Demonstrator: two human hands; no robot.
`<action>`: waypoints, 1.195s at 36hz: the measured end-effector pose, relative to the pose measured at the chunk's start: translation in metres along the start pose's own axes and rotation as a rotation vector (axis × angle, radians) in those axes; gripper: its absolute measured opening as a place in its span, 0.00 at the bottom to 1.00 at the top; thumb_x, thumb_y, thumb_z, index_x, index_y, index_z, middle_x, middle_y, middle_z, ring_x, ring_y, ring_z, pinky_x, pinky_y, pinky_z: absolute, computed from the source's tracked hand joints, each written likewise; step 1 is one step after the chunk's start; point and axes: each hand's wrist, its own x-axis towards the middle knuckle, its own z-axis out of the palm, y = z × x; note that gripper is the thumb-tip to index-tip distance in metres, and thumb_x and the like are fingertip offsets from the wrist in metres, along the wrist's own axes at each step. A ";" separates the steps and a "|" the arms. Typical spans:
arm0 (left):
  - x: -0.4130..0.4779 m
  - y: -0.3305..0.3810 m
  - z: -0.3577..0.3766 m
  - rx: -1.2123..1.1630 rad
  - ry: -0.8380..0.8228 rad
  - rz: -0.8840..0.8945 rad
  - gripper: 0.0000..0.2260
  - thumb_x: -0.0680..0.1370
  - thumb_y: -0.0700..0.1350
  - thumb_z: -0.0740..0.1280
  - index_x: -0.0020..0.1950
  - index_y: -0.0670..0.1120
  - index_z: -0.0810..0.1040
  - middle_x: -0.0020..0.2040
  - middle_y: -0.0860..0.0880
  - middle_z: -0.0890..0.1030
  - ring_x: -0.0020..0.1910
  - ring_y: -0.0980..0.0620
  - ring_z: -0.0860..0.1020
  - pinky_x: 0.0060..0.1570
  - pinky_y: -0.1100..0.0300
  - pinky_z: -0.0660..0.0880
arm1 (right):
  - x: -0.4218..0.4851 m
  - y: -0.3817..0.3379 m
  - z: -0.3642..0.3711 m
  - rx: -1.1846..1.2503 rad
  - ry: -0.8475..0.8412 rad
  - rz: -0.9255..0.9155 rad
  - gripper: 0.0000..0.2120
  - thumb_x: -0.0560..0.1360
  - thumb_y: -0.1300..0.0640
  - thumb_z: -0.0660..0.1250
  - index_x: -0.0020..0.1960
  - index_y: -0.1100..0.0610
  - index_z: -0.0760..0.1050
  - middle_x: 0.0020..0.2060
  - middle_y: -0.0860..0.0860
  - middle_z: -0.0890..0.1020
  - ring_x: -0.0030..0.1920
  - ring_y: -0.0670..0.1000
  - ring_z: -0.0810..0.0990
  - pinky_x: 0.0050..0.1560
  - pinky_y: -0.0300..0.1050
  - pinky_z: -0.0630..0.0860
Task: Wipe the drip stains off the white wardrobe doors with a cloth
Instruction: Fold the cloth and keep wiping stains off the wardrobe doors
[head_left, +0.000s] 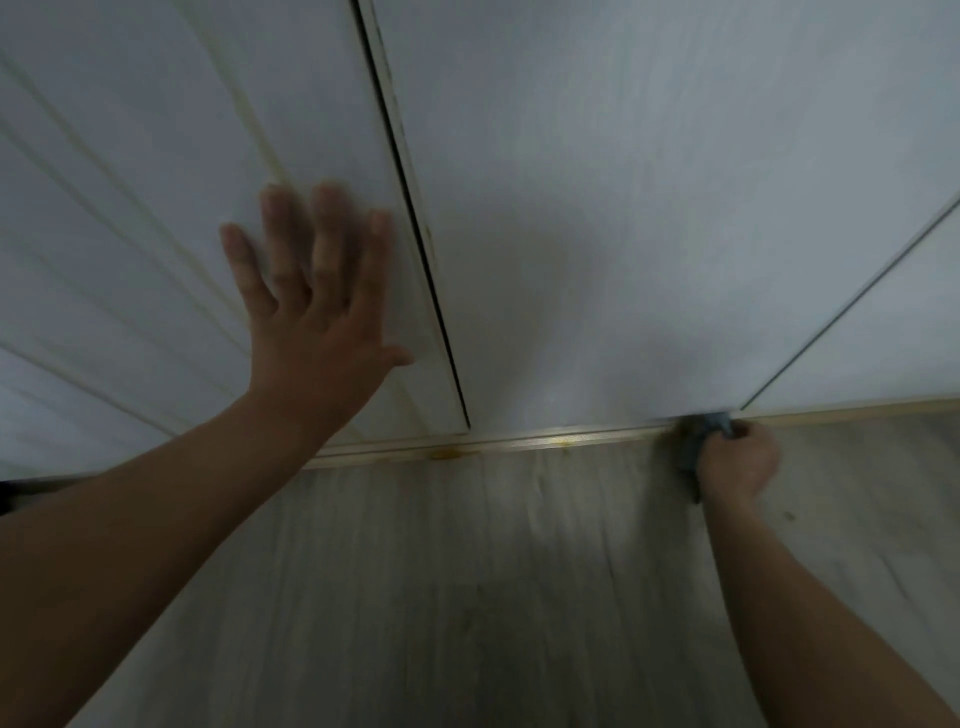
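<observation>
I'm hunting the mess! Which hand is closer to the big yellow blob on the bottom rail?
Left. The left hand lies flat on the door, up and left of the yellow blob; the right hand grips the cloth farther to its right, along the rail.

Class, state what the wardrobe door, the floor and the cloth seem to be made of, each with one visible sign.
Wardrobe door: likely white laminated board, matt; faint straight grain lines.
Floor: wood-look laminate or vinyl, grey; long plank-like streaks.
Cloth: soft blue-grey fabric, perhaps microfibre; it looks crumpled.
</observation>
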 end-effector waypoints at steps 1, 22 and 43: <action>0.000 0.001 0.002 -0.015 0.001 -0.010 0.59 0.69 0.72 0.69 0.84 0.43 0.41 0.78 0.29 0.53 0.71 0.16 0.58 0.67 0.19 0.50 | 0.011 0.002 0.001 -0.074 -0.016 0.015 0.12 0.74 0.62 0.66 0.55 0.63 0.82 0.49 0.66 0.82 0.51 0.66 0.81 0.55 0.59 0.80; 0.001 0.002 0.003 0.021 -0.023 -0.023 0.68 0.62 0.70 0.78 0.83 0.44 0.36 0.76 0.30 0.49 0.70 0.19 0.50 0.65 0.18 0.51 | -0.080 0.027 0.082 -0.434 -0.239 -0.928 0.11 0.73 0.62 0.66 0.51 0.64 0.82 0.44 0.63 0.76 0.44 0.61 0.71 0.43 0.53 0.74; 0.001 0.003 0.002 -0.004 -0.012 0.001 0.66 0.63 0.68 0.75 0.83 0.45 0.35 0.77 0.32 0.49 0.72 0.22 0.50 0.68 0.22 0.48 | -0.198 -0.016 0.134 -0.178 -0.731 -0.557 0.08 0.76 0.45 0.67 0.52 0.48 0.78 0.56 0.47 0.76 0.57 0.52 0.75 0.61 0.52 0.74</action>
